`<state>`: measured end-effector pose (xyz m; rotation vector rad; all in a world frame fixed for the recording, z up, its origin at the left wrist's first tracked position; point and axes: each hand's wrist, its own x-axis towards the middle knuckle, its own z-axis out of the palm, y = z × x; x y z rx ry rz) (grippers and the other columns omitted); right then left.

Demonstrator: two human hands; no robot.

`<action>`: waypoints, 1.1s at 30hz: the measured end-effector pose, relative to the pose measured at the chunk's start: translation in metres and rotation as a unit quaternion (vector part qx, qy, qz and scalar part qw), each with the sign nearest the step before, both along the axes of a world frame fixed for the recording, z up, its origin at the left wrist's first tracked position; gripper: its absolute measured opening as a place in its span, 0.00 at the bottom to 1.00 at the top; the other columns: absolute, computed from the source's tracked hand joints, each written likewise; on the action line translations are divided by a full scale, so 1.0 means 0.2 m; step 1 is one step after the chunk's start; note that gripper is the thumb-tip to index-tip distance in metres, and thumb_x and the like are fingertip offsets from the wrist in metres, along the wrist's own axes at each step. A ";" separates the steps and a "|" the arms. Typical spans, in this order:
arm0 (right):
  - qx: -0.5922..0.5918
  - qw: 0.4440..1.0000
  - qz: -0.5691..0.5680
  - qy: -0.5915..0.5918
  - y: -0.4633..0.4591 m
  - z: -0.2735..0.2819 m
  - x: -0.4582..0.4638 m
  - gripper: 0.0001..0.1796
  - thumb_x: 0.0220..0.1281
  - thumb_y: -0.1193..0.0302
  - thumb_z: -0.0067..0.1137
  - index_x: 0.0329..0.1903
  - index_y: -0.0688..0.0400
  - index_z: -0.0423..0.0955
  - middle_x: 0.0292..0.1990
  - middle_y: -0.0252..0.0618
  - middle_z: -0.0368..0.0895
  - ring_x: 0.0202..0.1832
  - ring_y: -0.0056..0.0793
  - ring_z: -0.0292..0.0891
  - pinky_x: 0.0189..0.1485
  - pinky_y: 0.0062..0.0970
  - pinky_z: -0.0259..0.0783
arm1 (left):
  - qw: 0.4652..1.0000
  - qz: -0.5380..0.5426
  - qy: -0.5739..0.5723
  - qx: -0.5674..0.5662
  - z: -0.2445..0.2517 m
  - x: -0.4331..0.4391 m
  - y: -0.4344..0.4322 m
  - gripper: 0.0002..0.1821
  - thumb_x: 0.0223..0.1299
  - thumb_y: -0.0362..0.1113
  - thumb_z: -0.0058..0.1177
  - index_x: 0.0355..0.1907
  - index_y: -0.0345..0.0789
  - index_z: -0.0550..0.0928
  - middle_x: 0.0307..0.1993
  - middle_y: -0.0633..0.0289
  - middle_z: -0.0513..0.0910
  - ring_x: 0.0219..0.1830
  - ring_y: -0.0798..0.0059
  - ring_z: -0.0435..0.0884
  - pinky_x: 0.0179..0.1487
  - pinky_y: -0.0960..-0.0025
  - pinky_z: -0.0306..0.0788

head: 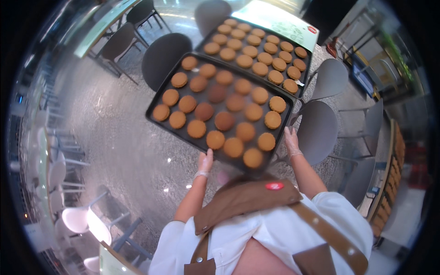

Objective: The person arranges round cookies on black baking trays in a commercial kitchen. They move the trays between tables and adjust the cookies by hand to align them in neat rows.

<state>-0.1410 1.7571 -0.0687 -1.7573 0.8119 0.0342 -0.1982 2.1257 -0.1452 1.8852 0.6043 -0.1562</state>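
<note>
A dark rectangular baking tray (210, 125) is held out in front of me, bearing rows of round, brown baked cakes or cookies (196, 128). Some in the middle look darker, and part of the tray is blurred. My left hand (205, 161), in a clear thin glove, grips its near edge with the thumb on top. At the right side edge is my gloved right hand (291, 141), its fingers against the rim. Just beyond, a second dark tray (208, 37) of similar rounds rests on a pale green table (292, 25). The held tray's far edge meets or overlaps this one.
Grey chairs (318, 132) stand close on the right, and a dark chair (166, 58) at the far left of the trays. White chairs (77, 220) are lower left. A rack (388, 192) with brown items is at the far right. Speckled floor (120, 137) extends left.
</note>
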 end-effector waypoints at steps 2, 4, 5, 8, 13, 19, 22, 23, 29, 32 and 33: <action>-0.007 0.999 -0.037 -0.026 -0.10 -0.07 -0.13 0.42 0.69 0.50 0.52 0.73 0.67 0.52 0.69 0.54 0.64 0.67 0.41 0.65 0.66 0.33 0.63 | 0.986 -0.108 0.095 -0.079 0.20 0.03 0.01 0.31 0.66 0.57 0.47 0.33 0.26 0.83 0.25 0.51 0.83 0.25 0.63 0.80 0.34 0.64 0.73; -0.045 0.995 -0.083 -0.042 -0.35 -0.32 -0.29 0.36 0.71 0.51 0.50 0.69 0.65 0.61 0.64 0.54 0.70 0.62 0.41 0.69 0.62 0.34 0.67 | 0.943 -0.283 0.173 0.005 0.35 0.12 0.03 0.37 0.67 0.64 0.41 0.33 0.26 0.82 0.23 0.52 0.83 0.31 0.60 0.82 0.41 0.60 0.73; -0.076 0.995 -0.026 -0.066 -0.20 -0.21 -0.29 0.29 0.71 0.52 0.49 0.60 0.65 0.69 0.55 0.54 0.77 0.56 0.41 0.74 0.57 0.37 0.70 | 0.942 -0.281 0.184 0.011 0.40 0.11 0.12 0.36 0.67 0.65 0.40 0.31 0.28 0.82 0.23 0.54 0.83 0.29 0.62 0.82 0.40 0.61 0.74; -0.163 0.984 0.051 0.048 -0.19 -0.34 -0.42 0.20 0.70 0.59 0.46 0.49 0.65 0.72 0.45 0.54 0.80 0.48 0.49 0.77 0.52 0.43 0.71 | 0.923 -0.308 0.224 0.057 0.44 0.18 0.20 0.33 0.68 0.61 0.39 0.26 0.33 0.83 0.19 0.56 0.82 0.24 0.67 0.82 0.36 0.62 0.75; -0.141 0.973 0.169 0.069 -0.09 -0.50 -0.64 0.22 0.67 0.55 0.46 0.53 0.58 0.75 0.49 0.53 0.81 0.49 0.50 0.78 0.52 0.45 0.71 | 0.974 -0.226 0.000 -0.017 0.71 0.39 0.01 0.22 0.73 0.47 0.45 0.33 0.29 0.83 0.19 0.61 0.80 0.17 0.77 0.74 0.24 0.72 0.69; -0.115 0.964 0.121 0.208 -0.07 -0.52 -1.04 0.21 0.65 0.57 0.47 0.49 0.58 0.78 0.47 0.54 0.82 0.49 0.54 0.78 0.54 0.45 0.71 | 0.814 -0.383 -0.355 0.253 0.63 0.69 -0.30 0.11 0.63 0.33 0.54 0.46 0.32 0.82 0.42 0.51 0.83 0.48 0.56 0.81 0.53 0.57 0.74; -0.255 0.901 0.193 0.292 -0.04 -0.66 -1.47 0.18 0.62 0.64 0.48 0.46 0.60 0.80 0.52 0.53 0.80 0.55 0.50 0.76 0.52 0.44 0.75 | 0.710 -0.492 -0.439 0.246 0.63 0.80 -0.45 0.16 0.57 0.30 0.55 0.50 0.33 0.79 0.51 0.49 0.80 0.58 0.49 0.75 0.60 0.53 0.70; -0.271 0.892 0.181 0.314 0.02 -0.71 -1.62 0.17 0.63 0.63 0.48 0.48 0.58 0.80 0.52 0.51 0.80 0.55 0.49 0.76 0.53 0.45 0.74 | 0.675 -0.522 -0.463 0.239 0.61 0.83 -0.48 0.18 0.55 0.29 0.56 0.51 0.33 0.79 0.53 0.49 0.78 0.61 0.48 0.73 0.61 0.52 0.68; -0.067 0.868 -0.213 0.444 1.03 -0.92 -2.69 0.18 0.64 0.63 0.51 0.54 0.52 0.79 0.48 0.47 0.82 0.51 0.47 0.77 0.52 0.47 0.73 | 0.650 -0.636 -0.373 0.186 0.48 0.74 -0.47 0.18 0.57 0.34 0.55 0.50 0.28 0.80 0.63 0.43 0.72 0.58 0.44 0.75 0.57 0.53 0.73; -0.022 0.861 -0.214 0.461 1.48 -0.86 -2.57 0.15 0.60 0.64 0.52 0.46 0.53 0.81 0.43 0.47 0.83 0.46 0.46 0.79 0.48 0.45 0.74 | 0.619 -0.629 -0.423 0.205 0.39 0.89 -0.39 0.15 0.64 0.34 0.50 0.48 0.27 0.81 0.65 0.39 0.69 0.59 0.44 0.75 0.58 0.56 0.73; -0.016 0.858 -0.222 0.463 1.56 -0.82 -2.54 0.14 0.58 0.65 0.52 0.43 0.53 0.82 0.42 0.47 0.83 0.44 0.46 0.79 0.47 0.44 0.75 | 0.609 -0.628 -0.434 0.214 0.36 0.92 -0.37 0.16 0.63 0.38 0.51 0.48 0.30 0.83 0.63 0.40 0.71 0.57 0.44 0.77 0.55 0.55 0.75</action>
